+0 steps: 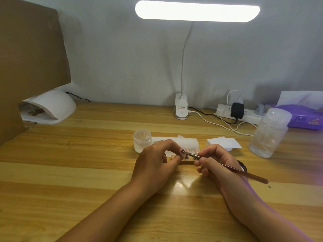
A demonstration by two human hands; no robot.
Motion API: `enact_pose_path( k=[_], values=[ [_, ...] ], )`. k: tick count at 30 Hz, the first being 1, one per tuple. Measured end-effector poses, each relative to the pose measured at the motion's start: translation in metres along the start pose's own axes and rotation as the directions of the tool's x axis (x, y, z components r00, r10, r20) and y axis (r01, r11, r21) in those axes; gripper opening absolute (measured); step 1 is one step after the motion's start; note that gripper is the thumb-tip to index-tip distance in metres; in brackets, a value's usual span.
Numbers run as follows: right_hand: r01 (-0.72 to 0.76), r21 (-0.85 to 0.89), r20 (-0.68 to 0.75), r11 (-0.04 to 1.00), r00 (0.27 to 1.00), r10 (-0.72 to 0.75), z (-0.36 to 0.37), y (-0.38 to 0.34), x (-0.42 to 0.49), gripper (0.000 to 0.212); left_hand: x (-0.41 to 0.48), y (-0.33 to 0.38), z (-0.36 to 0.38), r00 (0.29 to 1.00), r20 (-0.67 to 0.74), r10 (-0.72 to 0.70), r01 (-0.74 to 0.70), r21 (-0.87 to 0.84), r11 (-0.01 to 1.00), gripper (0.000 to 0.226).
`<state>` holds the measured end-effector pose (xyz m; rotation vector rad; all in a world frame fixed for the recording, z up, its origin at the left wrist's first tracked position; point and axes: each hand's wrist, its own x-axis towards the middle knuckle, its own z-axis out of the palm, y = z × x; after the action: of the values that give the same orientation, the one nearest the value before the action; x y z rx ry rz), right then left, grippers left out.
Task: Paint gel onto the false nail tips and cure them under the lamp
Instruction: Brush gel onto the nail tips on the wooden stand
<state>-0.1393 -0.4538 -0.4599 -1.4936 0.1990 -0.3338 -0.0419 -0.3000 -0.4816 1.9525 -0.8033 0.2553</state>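
bench (87,180): wood top, work sits mid-bench under the strip light (197,11), so the tips are well lit. curing lamp (52,105) parked at far-left corner, out of the way; something brown in its mouth, can't tell what. clear bottle (269,133) near right edge. left hand (153,163) curled, thumb and fingers pinching a pink nail tip (183,154) on the stand (185,161) to steady it. right hand (218,161) pinches the brush (244,172) low by the ferrule, pen-style, for control. brush head on that tip. gel jar (142,140) just behind left hand, short reach. judgement: painting step, curing not yet done.
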Motion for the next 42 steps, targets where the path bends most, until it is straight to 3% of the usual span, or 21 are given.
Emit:
enact_pose_path(
  k=[7,14,23,33,42],
  values=[
    [-0.001,0.001,-0.020,1.000,1.000,0.001,-0.0007,0.0020,0.0012,0.014,0.0000,0.0014,-0.0001,1.000,-0.014,-0.007,0.007,0.002,1.000,0.016],
    [0.021,0.084,-0.058,0.996,0.998,-0.016,-0.0006,0.0007,0.0019,0.032,0.0000,0.0025,-0.0007,1.000,-0.015,-0.005,0.005,0.008,1.000,0.012],
    [0.043,0.098,-0.043,0.994,0.998,-0.039,-0.0005,0.0015,0.0030,0.014,-0.0005,0.0043,-0.0002,1.000,-0.005,0.002,-0.002,0.017,1.000,0.008],
    [0.040,0.053,-0.030,0.998,0.999,-0.039,0.0012,0.0023,0.0035,0.029,-0.0011,0.0046,-0.0005,1.000,-0.002,0.028,-0.028,0.042,0.999,0.007],
    [0.000,0.038,-0.074,0.999,0.997,0.003,-0.0001,0.0039,0.0040,0.017,-0.0012,0.0045,-0.0004,0.999,-0.021,0.025,-0.024,0.060,0.998,0.010]
  ],
)
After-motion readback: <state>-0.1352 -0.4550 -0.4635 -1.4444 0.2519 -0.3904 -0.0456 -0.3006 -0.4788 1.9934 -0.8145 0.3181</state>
